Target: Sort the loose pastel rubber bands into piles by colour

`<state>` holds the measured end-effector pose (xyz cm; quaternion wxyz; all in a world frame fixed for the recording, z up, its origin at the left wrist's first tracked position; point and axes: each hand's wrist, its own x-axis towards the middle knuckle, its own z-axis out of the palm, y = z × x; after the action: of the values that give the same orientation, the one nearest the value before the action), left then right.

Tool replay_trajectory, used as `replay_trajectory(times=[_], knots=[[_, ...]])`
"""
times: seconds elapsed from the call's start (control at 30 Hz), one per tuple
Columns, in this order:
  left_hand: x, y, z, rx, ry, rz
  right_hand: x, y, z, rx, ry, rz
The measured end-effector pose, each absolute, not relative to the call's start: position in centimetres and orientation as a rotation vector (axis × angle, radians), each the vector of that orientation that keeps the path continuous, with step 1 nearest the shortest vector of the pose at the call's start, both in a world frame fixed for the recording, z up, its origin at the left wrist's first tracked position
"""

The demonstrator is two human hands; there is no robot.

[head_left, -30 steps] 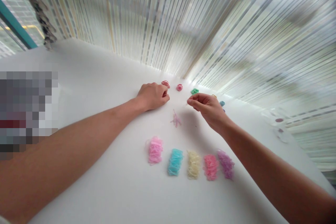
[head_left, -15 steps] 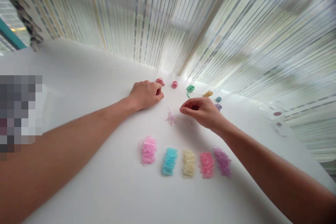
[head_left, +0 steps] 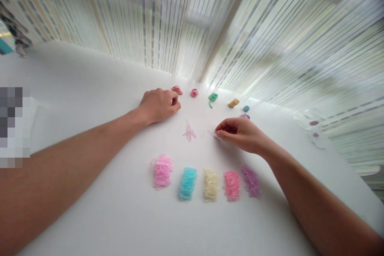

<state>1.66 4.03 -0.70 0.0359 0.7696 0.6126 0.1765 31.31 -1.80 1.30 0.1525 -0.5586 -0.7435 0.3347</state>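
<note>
My left hand (head_left: pixel 160 105) rests on the white table with its fingers curled in. Whatever it may hold is hidden. Thumb and fingertips of my right hand (head_left: pixel 237 133) pinch a thin pale pink band (head_left: pixel 211 133), low over the table. Between the hands lies a small loose heap of pale pink bands (head_left: pixel 189 133), with a single pale band (head_left: pixel 202 134) to its right. Closer to me is a row of band bundles: pink (head_left: pixel 163 172), turquoise (head_left: pixel 188 184), cream (head_left: pixel 211 185), coral pink (head_left: pixel 232 186) and purple (head_left: pixel 251 181).
Along the back lie small coils: red (head_left: pixel 177 90), pink (head_left: pixel 194 93), green (head_left: pixel 213 98), yellow (head_left: pixel 233 103), blue (head_left: pixel 246 108) and violet (head_left: pixel 245 116). Behind them hangs a striped string curtain (head_left: pixel 168 20). Clear items with dark red spots (head_left: pixel 314 123) sit at the right.
My right hand has moved right and slightly down, away from the pale pink heap, and a thin band now shows at its fingertips. A single band now lies beside the heap. The view has shifted slightly.
</note>
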Motion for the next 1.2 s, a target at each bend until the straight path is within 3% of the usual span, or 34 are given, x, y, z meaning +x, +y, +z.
replay_trajectory(times=[0.83, 1.2], knots=[[2.1, 3.8, 0.4, 2.328, 2.021, 0.363, 31.4, -1.5, 0.1, -1.352, -2.205, 0.924], [1.8, 4.1, -0.2, 2.351, 1.967, 0.441, 31.8, -1.6, -0.3, -1.375, -2.228, 0.948]])
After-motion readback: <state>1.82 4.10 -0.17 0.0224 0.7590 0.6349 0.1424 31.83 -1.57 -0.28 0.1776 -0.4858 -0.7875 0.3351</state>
